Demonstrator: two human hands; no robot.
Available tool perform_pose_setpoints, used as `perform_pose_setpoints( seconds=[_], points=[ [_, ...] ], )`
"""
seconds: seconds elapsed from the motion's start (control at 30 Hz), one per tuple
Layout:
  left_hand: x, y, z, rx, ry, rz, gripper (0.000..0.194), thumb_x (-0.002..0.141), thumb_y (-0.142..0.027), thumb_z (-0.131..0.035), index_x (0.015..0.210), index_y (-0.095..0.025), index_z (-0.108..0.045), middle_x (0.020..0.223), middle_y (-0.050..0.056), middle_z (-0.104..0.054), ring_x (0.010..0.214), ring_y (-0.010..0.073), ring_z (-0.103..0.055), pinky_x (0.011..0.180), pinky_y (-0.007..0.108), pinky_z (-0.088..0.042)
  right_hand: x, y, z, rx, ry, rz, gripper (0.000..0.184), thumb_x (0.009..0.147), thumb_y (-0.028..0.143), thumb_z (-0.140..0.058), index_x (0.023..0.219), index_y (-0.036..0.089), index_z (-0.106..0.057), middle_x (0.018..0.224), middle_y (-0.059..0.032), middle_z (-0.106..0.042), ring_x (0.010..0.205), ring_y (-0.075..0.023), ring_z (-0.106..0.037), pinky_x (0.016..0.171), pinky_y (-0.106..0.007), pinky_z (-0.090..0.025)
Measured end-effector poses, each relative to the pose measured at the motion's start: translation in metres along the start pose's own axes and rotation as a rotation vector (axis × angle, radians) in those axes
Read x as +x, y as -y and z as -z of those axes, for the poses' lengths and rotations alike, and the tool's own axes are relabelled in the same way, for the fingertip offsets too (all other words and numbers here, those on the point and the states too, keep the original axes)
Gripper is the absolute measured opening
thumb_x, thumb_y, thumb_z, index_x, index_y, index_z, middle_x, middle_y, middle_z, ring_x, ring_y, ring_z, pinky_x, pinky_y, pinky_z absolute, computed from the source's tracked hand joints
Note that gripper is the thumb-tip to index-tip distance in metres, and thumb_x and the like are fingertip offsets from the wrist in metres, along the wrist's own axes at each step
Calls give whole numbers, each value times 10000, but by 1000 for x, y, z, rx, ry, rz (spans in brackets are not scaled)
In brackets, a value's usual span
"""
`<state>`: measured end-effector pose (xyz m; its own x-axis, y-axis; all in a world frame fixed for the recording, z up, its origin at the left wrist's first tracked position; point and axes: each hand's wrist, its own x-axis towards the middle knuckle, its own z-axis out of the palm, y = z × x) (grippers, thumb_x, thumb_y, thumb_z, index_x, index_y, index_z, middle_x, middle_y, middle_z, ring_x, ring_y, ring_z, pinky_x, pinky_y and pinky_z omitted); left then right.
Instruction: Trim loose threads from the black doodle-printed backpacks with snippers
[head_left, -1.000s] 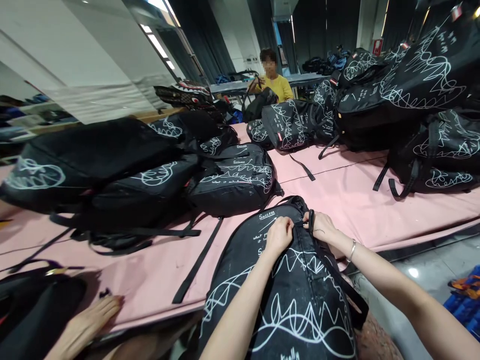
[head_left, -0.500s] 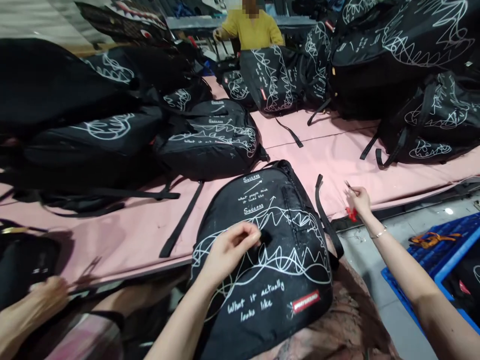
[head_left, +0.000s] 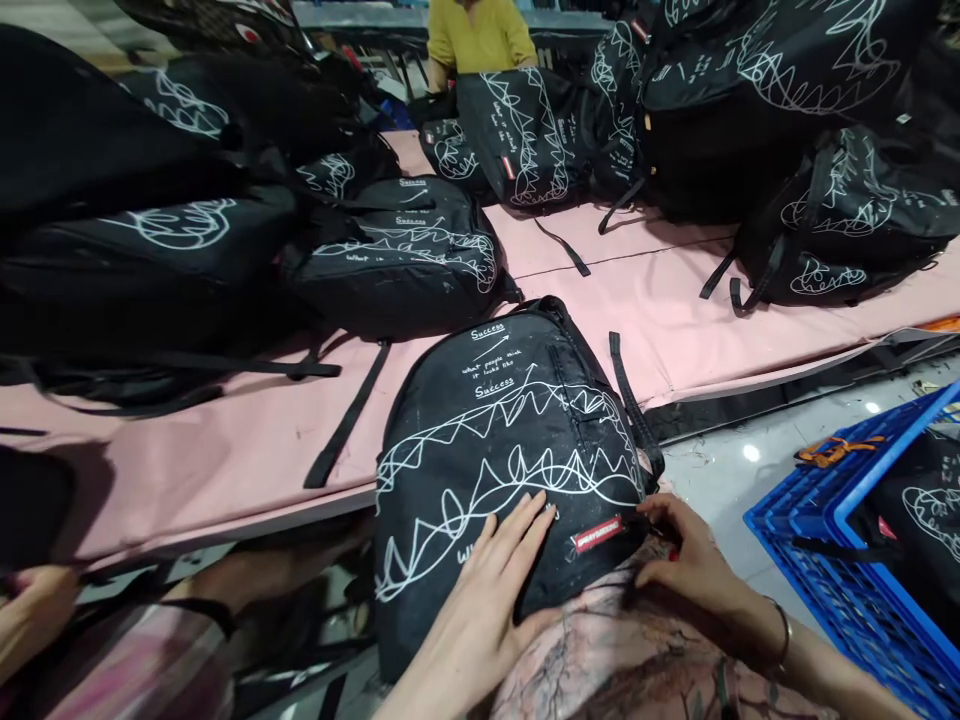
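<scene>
Your left hand (head_left: 491,585) lies flat, fingers slightly spread, on the black backpack (head_left: 510,440) at lower centre; your right hand (head_left: 694,565) curls half-closed at its lower-right edge—whether it grips anything, you cannot tell. Best practice: press the left palm lightly, smoothing the cloth beside the right fingertips. Red label (head_left: 598,534): apparently "SPRAYGROUND". Lettering above: "Success" twice—"what people think it looks like" between.
</scene>
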<state>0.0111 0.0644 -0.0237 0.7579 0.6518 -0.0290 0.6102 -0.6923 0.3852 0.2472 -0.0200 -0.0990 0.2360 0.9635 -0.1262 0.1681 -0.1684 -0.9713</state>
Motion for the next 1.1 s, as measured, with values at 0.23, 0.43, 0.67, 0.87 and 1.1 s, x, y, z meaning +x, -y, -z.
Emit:
perform_pose_setpoints(
  seconds=[0.23, 0.43, 0.67, 0.87, 1.1],
  points=[
    [27, -29, -24, -32, -294, 73, 625, 846, -343, -477, 1386, -219, -188, 1316, 135, -480, 1250, 283, -399, 979, 500, -399, 47, 9, -1, 305, -333, -6, 335, 570, 273, -700, 821, 212, -487, 725, 27, -504, 688, -146, -501, 640, -256, -431],
    [99, -35, 24, -205, -175, -83, 259, 854, -305, -451, 1050, -244, -608, 1026, 47, -664, 943, 191, -612, 834, 333, -491, 20, 22, 27, 260, -242, -116, 370, 753, 544, -527, 885, 199, -530, 689, 7, -503, 594, -139, -473, 555, -257, -401],
    [161, -17, 33, -331, 285, -263, 149, 755, -255, -569, 840, -236, -690, 823, 8, -667, 775, 154, -601, 701, 226, -436, -18, 41, 26, 391, -73, -229, 359, 779, 539, -550, 804, 186, -487, 588, 71, -408, 415, -51, -266, 394, -187, -182],
    [154, -23, 23, -288, 239, -186, 119, 726, -236, -535, 658, -210, -630, 705, -6, -614, 673, 140, -558, 595, 215, -379, -14, 54, 18, 272, -77, -188, 351, 787, 545, -526, 822, 206, -443, 481, 119, -264, 381, -60, -192, 381, -193, -144],
    [147, -26, 20, -314, 164, -143, 138, 683, -162, -495, 576, -196, -575, 652, 3, -585, 642, 147, -536, 588, 240, -365, -12, 69, 9, -199, -107, -28, 181, 868, 372, -456, 813, 201, -431, 480, 98, -316, 441, -95, -287, 461, -237, -194]
  ],
)
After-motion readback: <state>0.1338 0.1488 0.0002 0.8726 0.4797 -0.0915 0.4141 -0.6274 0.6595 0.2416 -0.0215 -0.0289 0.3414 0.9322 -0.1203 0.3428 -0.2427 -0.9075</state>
